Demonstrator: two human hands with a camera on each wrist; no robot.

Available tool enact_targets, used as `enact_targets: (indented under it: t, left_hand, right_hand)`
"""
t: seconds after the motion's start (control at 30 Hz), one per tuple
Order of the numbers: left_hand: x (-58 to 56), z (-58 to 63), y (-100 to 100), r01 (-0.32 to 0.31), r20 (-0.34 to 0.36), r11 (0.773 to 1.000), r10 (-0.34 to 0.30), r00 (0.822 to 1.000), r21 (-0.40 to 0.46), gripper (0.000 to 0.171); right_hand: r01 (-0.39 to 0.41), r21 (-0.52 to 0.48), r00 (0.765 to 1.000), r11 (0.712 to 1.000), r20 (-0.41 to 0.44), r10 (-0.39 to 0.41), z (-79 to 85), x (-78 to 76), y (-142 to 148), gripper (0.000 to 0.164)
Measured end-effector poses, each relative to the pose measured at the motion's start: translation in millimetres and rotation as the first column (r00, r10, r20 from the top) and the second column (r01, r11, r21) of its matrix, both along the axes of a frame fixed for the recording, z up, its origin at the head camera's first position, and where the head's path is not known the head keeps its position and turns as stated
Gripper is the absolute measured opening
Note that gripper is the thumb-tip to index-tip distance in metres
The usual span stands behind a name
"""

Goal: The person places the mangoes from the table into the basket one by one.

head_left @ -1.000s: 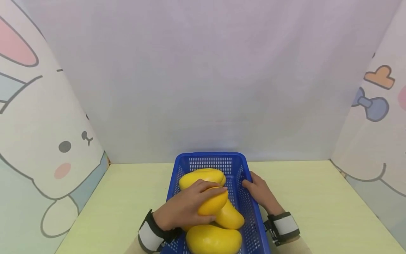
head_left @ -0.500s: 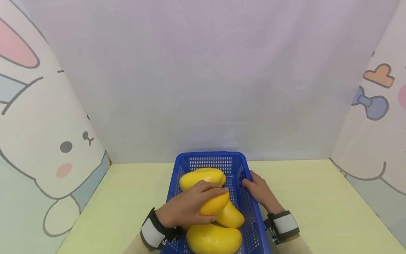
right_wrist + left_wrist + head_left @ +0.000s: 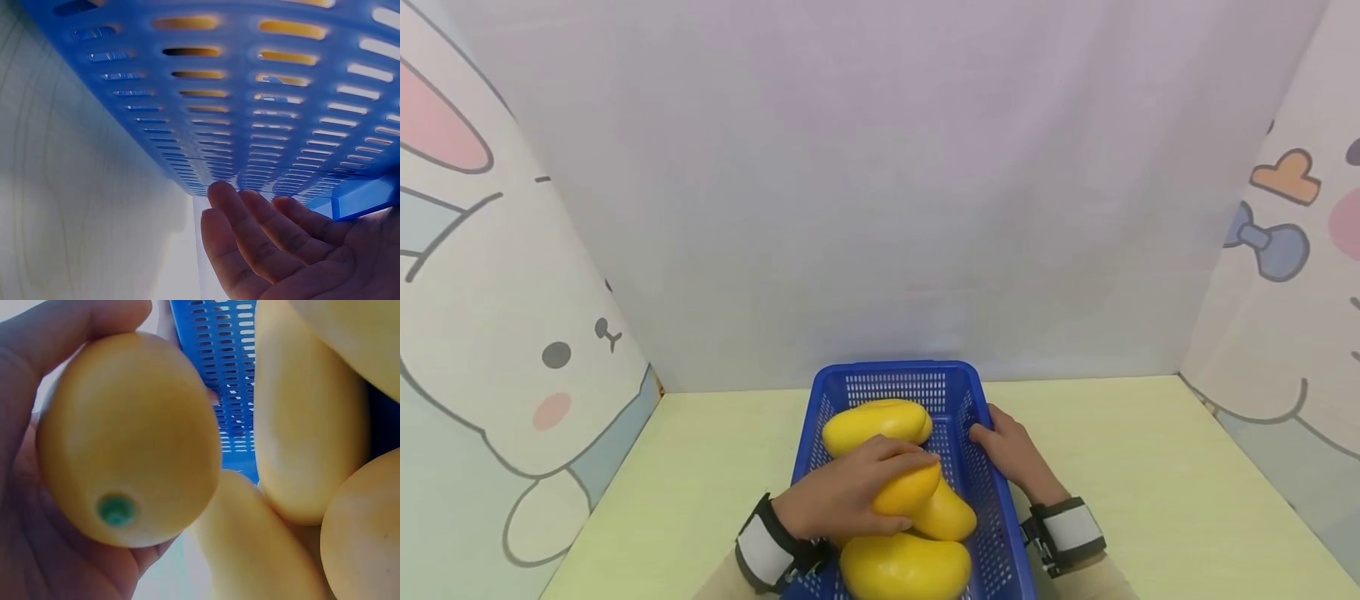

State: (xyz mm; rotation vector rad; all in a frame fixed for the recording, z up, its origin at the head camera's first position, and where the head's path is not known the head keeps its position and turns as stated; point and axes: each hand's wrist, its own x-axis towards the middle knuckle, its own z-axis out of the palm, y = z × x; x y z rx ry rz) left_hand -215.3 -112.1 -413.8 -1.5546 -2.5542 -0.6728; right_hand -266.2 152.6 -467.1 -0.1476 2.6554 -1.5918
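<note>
A deep blue plastic basket (image 3: 895, 365) with slotted walls holds several yellow mangoes. My left hand (image 3: 846, 492) reaches over its left side and grips one mango (image 3: 910, 490) from above, thumb on the near side and fingers over the far side. In the left wrist view this mango (image 3: 134, 437) shows a green stem end. Below it, another mango (image 3: 946, 512) lies slanted. A mango (image 3: 876, 427) is at the far end and one (image 3: 906, 567) at the near end. My right hand (image 3: 1015, 454) holds the basket's right rim, thumb inside, fingers (image 3: 250, 231) along the outer wall.
The basket stands on a pale yellow-green table (image 3: 1120, 467), close to a light cloth backdrop (image 3: 880, 208). Side panels with cartoon rabbits (image 3: 497, 333) border the table at left and right. Each wrist wears a strap.
My left hand has shifted very slightly toward me, still gripping the same mango. My right hand stays on the rim, and the head view has tilted a little.
</note>
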Motion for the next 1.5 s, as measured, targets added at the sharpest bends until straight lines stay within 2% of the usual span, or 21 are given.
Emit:
enact_targets:
  t: [0.3,0.83,1.5]
  left_hand:
    - [-2.6,-2.6,1.3,0.009,0.018,0.999,-0.008,1.0,-0.046,0.066]
    - [2.5,-3.4,1.4,-0.009,0.076,0.995,0.017,0.997,-0.103,0.067]
    - [0.0,-7.1,1.7,0.015,0.061,0.988,-0.005,0.998,-0.154,0.068]
  right_hand:
    - [-0.003,0.011,1.0,1.0,-0.002,0.003,1.3,-0.8,0.5,0.04]
    - [-0.01,-0.002,1.0,1.0,-0.004,0.01,1.1,1.6,-2.4,0.037]
    - [-0.002,-0.015,1.0,1.0,0.001,0.002,0.2,1.4,0.1,0.037]
